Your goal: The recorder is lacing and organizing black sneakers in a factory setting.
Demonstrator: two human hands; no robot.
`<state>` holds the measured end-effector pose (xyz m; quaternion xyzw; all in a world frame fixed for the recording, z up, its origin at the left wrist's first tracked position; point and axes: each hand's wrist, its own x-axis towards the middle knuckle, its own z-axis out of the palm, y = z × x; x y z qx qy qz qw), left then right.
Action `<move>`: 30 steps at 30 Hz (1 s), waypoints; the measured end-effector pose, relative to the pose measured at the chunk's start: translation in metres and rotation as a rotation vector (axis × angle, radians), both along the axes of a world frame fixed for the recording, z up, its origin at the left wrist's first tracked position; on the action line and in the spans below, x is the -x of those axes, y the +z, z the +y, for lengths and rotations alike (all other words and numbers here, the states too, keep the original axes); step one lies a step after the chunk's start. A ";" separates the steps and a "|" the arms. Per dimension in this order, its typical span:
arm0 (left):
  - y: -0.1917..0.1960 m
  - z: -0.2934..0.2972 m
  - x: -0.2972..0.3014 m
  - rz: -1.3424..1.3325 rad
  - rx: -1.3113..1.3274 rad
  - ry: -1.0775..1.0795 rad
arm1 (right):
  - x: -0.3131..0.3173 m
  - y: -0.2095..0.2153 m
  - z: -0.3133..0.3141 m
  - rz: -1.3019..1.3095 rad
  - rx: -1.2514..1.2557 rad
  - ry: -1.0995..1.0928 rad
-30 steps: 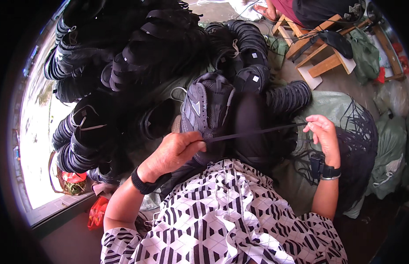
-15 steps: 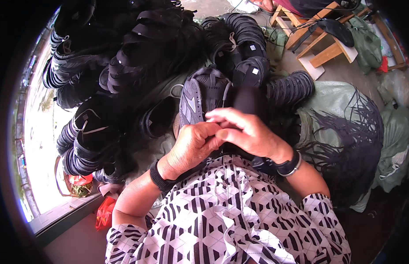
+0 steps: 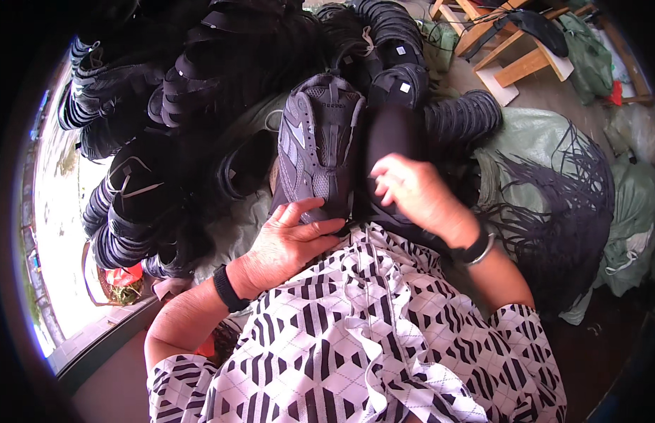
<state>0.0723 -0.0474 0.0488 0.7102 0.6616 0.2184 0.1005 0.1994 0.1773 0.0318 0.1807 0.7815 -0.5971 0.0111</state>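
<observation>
A dark grey shoe upper (image 3: 332, 148) with paler side patches lies lengthwise over my lap, lace holes facing up. My left hand (image 3: 294, 236) holds its near end, fingers laid across the edge; the thumb is hidden. Apart from the upper, my right hand (image 3: 419, 194) is raised above my dark-clothed right thigh. Its fingers are curled in and slightly blurred, and whatever they may pinch is too small to make out. A heap of dark, thin laces (image 3: 560, 190) hangs over a pale green sack (image 3: 528, 130) to my right.
Stacks of nested dark shoe uppers (image 3: 141, 211) pile up at the left, and more stacked uppers (image 3: 465, 120) stand ahead. A wooden stool (image 3: 514, 74) lies at the far right near green bags (image 3: 585, 63). At the left edge runs a bright sill (image 3: 95, 338).
My hands have parted from where they met over the upper's near end. The left has settled lower on that end; the right has moved right. More of the upper now shows.
</observation>
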 end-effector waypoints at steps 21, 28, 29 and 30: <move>-0.067 0.052 0.059 -0.394 -0.174 0.577 | 0.047 -0.016 -0.011 0.131 0.015 -0.094; -0.064 0.049 0.053 -0.384 -0.146 0.626 | 0.048 -0.027 -0.025 0.309 -0.296 -0.162; -0.062 0.051 0.053 -0.406 -0.131 0.618 | 0.048 -0.030 -0.024 0.301 -0.277 -0.175; -0.061 0.050 0.052 -0.426 -0.113 0.611 | 0.048 -0.027 -0.025 0.297 -0.279 -0.177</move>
